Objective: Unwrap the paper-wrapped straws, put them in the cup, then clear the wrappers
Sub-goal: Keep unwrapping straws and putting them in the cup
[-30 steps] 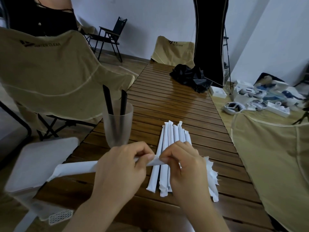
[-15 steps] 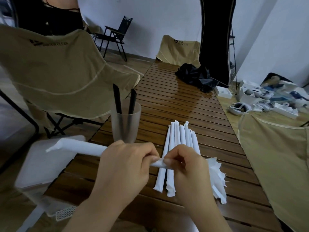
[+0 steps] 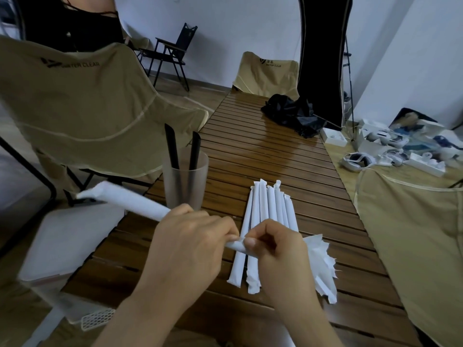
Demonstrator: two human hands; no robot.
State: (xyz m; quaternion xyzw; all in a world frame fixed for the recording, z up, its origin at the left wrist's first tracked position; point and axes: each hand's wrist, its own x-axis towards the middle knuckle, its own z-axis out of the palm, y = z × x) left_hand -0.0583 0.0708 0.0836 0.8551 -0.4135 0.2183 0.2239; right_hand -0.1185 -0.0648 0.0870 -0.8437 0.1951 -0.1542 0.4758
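White paper covers the wrapped straw (image 3: 130, 202) held in both hands over the tabletop (image 3: 263, 156); the left hand (image 3: 185, 249) has its grip curled round the middle; the right hand (image 3: 275, 249) pinches the near tip; the far end points up and left, past the cup (image 3: 185, 179); two black straws (image 3: 183, 149) stand in that cup; a bunch of wrapped straws (image 3: 268, 216) lies flat just behind the hands; torn wrappers (image 3: 323, 266) lie beside the right hand; tan chairs (image 3: 87, 101) stand around.
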